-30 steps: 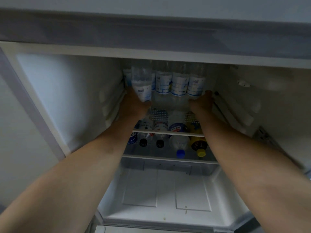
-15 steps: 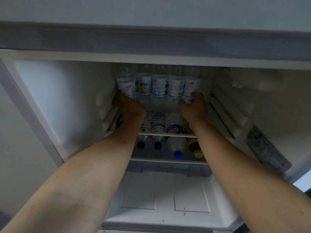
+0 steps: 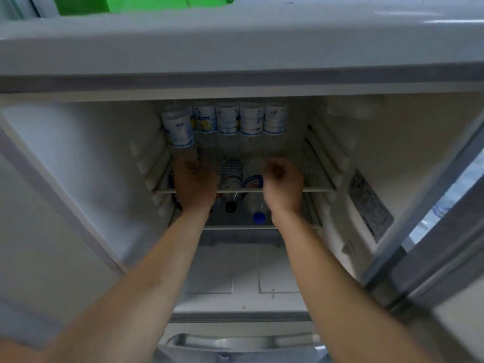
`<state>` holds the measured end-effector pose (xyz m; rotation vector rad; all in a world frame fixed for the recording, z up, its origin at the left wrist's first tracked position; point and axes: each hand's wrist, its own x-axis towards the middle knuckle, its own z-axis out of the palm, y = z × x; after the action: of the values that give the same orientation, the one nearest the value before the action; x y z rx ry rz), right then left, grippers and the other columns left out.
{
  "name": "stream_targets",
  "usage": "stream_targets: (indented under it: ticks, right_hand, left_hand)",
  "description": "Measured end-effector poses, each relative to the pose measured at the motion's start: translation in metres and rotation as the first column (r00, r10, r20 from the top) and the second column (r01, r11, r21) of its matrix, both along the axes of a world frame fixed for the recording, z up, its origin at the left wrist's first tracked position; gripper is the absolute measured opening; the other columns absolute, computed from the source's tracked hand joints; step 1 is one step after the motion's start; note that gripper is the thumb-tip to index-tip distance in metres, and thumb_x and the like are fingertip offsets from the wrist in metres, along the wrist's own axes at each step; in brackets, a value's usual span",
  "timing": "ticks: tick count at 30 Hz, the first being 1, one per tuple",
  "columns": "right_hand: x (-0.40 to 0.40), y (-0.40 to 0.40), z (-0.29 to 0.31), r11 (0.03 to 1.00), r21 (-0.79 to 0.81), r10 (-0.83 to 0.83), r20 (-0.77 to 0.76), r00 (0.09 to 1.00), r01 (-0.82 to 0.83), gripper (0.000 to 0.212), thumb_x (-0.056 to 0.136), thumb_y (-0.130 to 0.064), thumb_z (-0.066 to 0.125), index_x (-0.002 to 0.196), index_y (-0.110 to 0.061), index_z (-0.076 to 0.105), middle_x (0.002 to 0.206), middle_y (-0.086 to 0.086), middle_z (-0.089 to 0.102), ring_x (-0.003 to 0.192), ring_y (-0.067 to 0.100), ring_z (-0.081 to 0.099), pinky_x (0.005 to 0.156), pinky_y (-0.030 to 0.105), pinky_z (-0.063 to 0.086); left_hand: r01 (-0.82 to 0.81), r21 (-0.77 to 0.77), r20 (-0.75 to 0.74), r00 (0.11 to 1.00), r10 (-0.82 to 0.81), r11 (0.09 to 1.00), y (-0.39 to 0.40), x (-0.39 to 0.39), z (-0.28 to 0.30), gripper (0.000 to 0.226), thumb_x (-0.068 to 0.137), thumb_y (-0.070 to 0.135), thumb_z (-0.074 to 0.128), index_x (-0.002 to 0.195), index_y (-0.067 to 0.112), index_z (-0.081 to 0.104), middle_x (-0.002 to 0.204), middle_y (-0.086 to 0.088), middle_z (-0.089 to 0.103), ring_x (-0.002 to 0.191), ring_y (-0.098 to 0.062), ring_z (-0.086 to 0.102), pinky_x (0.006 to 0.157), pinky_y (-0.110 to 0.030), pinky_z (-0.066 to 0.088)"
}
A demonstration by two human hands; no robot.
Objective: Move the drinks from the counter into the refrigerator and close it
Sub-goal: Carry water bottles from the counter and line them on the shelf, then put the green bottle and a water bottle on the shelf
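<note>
Several clear water bottles with white-and-blue labels (image 3: 227, 119) stand in a row at the back of the refrigerator's upper wire shelf (image 3: 317, 179); the leftmost bottle (image 3: 178, 129) stands slightly forward of the others. My left hand (image 3: 195, 184) hovers over the shelf's front left, fingers pointing inward just below that bottle and holding nothing. Over the front middle, my right hand (image 3: 282, 184) has its fingers loosely curled and is empty. More bottles lie on the lower shelf, one with a black cap (image 3: 231, 205) and one with a blue cap (image 3: 259, 218).
The open refrigerator door (image 3: 445, 231) stands at the right. A white crisper cover (image 3: 235, 271) lies below the shelves, and a drawer handle (image 3: 235, 341) is at the bottom. A green object (image 3: 131, 3) sits on top of the refrigerator.
Both hands have let go of the water bottles and drawn back toward the shelf's front edge. The view has tilted up and now shows the refrigerator's top.
</note>
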<state>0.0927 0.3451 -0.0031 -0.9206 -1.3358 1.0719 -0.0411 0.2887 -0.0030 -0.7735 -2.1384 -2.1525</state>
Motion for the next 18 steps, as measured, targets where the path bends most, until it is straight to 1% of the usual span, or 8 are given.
stream_targets:
  ticks: [2,4,5,9,11,15,17,18]
  right_hand:
    - [0.012,-0.017,-0.011,0.999,-0.045,0.014,-0.032,0.999,-0.015,0.016,0.091,-0.014,0.067,0.087,-0.029,0.065,0.088,-0.005,0.069,0.078,0.002,0.062,0.07,0.019,0.049]
    - [0.026,-0.033,-0.026,0.993,-0.107,0.05,-0.062,0.997,-0.056,0.016,0.091,-0.018,0.069,0.088,-0.033,0.066,0.09,-0.005,0.068,0.077,-0.002,0.062,0.068,0.014,0.049]
    - [0.034,-0.042,-0.035,0.987,-0.137,0.071,-0.066,0.995,-0.079,0.014,0.091,-0.019,0.069,0.089,-0.033,0.067,0.091,-0.002,0.068,0.077,-0.002,0.062,0.068,0.014,0.05]
    - [0.069,-0.074,-0.066,0.974,-0.22,0.058,-0.029,0.998,-0.063,0.011,0.09,-0.019,0.071,0.09,-0.03,0.068,0.085,-0.004,0.068,0.074,0.002,0.062,0.066,0.02,0.052]
    - [0.091,-0.088,-0.079,0.969,-0.245,0.022,0.017,1.0,-0.017,0.008,0.091,-0.02,0.07,0.092,-0.028,0.068,0.082,-0.006,0.067,0.07,-0.004,0.059,0.062,0.013,0.049]
    - [0.137,-0.122,-0.102,0.948,-0.304,-0.067,0.109,0.992,0.098,0.013,0.09,-0.017,0.069,0.088,-0.03,0.068,0.083,-0.01,0.069,0.07,-0.003,0.059,0.062,0.01,0.047]
    - [0.16,-0.144,-0.109,0.935,-0.309,-0.145,0.12,0.982,0.176,0.015,0.089,-0.011,0.071,0.088,-0.027,0.069,0.081,-0.008,0.07,0.07,-0.002,0.06,0.065,0.009,0.046]
    - [0.171,-0.157,-0.113,0.922,-0.324,-0.18,0.129,0.975,0.213,0.014,0.089,-0.01,0.071,0.088,-0.024,0.07,0.08,-0.006,0.07,0.069,-0.002,0.061,0.067,0.01,0.046]
  left_hand:
    - [0.026,0.043,0.029,0.999,-0.027,0.999,-0.02,0.014,-0.017,0.015,0.091,0.003,0.05,0.105,0.006,0.055,0.077,-0.004,0.056,0.064,0.004,0.055,0.059,-0.016,0.042]
    - [0.082,0.081,0.046,0.995,-0.086,0.993,-0.043,0.029,-0.036,0.021,0.093,0.001,0.054,0.11,0.013,0.052,0.092,-0.012,0.062,0.081,-0.021,0.065,0.072,-0.037,0.057]
    - [0.087,0.059,0.039,0.995,-0.089,0.994,-0.056,0.036,-0.047,0.022,0.093,0.003,0.057,0.11,0.016,0.052,0.094,-0.008,0.064,0.082,-0.025,0.066,0.074,-0.044,0.059]
    - [0.17,-0.016,-0.008,0.985,-0.17,0.985,-0.113,0.059,-0.089,0.035,0.094,0.013,0.06,0.107,0.045,0.051,0.089,0.016,0.066,0.078,-0.011,0.065,0.066,-0.025,0.055]
    - [0.199,-0.065,0.031,0.98,-0.197,0.978,-0.132,0.066,-0.11,0.036,0.096,0.011,0.06,0.107,0.044,0.052,0.088,0.019,0.064,0.08,-0.015,0.064,0.068,-0.031,0.055]
    - [0.307,-0.169,0.114,0.95,-0.291,0.937,-0.158,0.082,-0.146,0.049,0.095,0.002,0.06,0.1,0.05,0.05,0.092,0.007,0.063,0.082,-0.023,0.065,0.059,-0.03,0.059]
    - [0.408,-0.205,0.151,0.911,-0.384,0.889,-0.168,0.09,-0.161,0.037,0.095,0.004,0.06,0.105,0.037,0.05,0.102,-0.008,0.064,0.088,-0.032,0.066,0.065,-0.038,0.06]
    - [0.452,-0.228,0.165,0.891,-0.423,0.863,-0.173,0.093,-0.169,0.03,0.096,0.007,0.061,0.109,0.032,0.05,0.104,-0.013,0.065,0.088,-0.034,0.067,0.065,-0.034,0.06]
